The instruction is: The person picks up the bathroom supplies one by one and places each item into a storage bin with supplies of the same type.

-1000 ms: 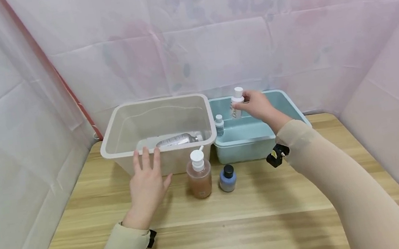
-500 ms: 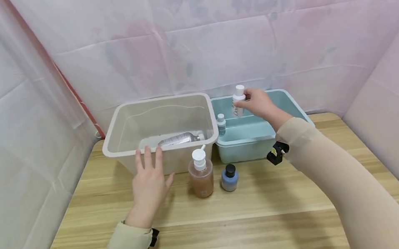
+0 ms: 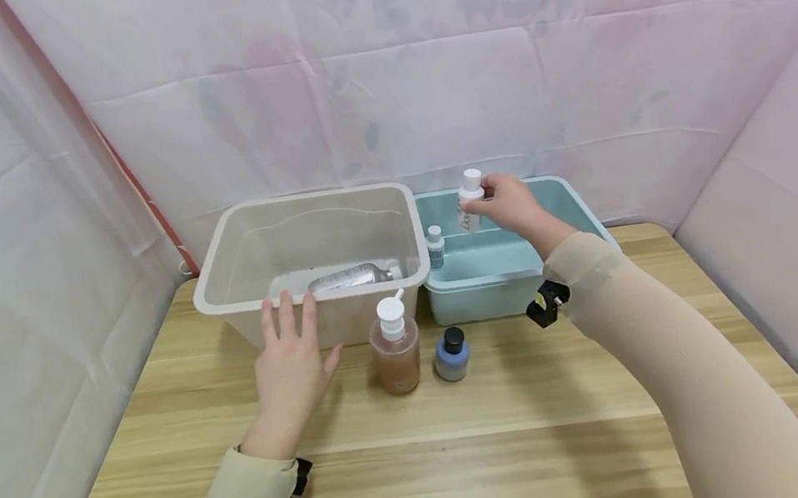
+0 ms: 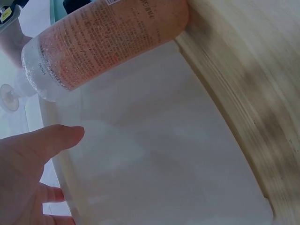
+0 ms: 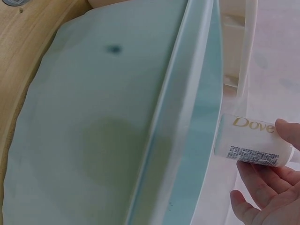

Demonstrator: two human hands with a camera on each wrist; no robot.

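Note:
My right hand (image 3: 510, 205) grips a small white Dove bottle (image 3: 470, 199) upright above the teal bin (image 3: 575, 205); the right wrist view shows the bottle (image 5: 253, 140) pinched in my fingertips (image 5: 262, 185) over the bin's rim (image 5: 178, 122). My left hand (image 3: 291, 362) lies with straight fingers against the front wall of the clear bin (image 3: 219, 264), holding nothing. A pump bottle of brownish liquid (image 3: 395, 346) stands just right of that hand, seen close in the left wrist view (image 4: 103, 40). A clear bottle (image 3: 348, 277) lies inside the clear bin.
A small blue bottle with a black cap (image 3: 452, 356) stands on the wooden table (image 3: 515, 444) before the teal bin. Another small white-capped bottle (image 3: 435, 247) stands in the teal bin's left corner. Pink cloth walls close in the back and both sides.
My right hand has carried the Dove bottle slightly left, still above the teal bin. The left hand stays on the clear bin's front wall.

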